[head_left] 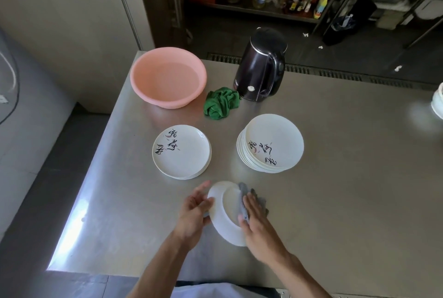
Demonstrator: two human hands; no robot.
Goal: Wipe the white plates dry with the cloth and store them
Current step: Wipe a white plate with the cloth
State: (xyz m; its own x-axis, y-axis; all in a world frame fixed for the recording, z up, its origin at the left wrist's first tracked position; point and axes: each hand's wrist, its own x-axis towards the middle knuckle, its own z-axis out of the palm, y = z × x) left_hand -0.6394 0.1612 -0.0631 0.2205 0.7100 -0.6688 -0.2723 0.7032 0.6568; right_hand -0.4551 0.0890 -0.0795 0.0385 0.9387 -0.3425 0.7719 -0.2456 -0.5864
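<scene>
- Steel bench [347,178]: the work is at its near edge, roughly at mid-width.
- White plate [224,216]: held tilted just above the near edge, underside and foot ring facing the camera.
- Left hand [195,214]: grips the plate's left rim, fingers on one face and thumb on the other.
- Right hand [257,228]: fingers straight and flat, pressing the grey cloth [242,192] against the plate's underside.
- Left stack [181,151]: short pile of white plates with black lettering, beyond the left hand.
- Right stack [271,143]: taller pile of the same plates, well apart from the left one.
- Pink basin [153,91]: at the far left corner.
- Green rag [221,103]: crumpled between the basin and a black kettle [260,67] at the far edge.
</scene>
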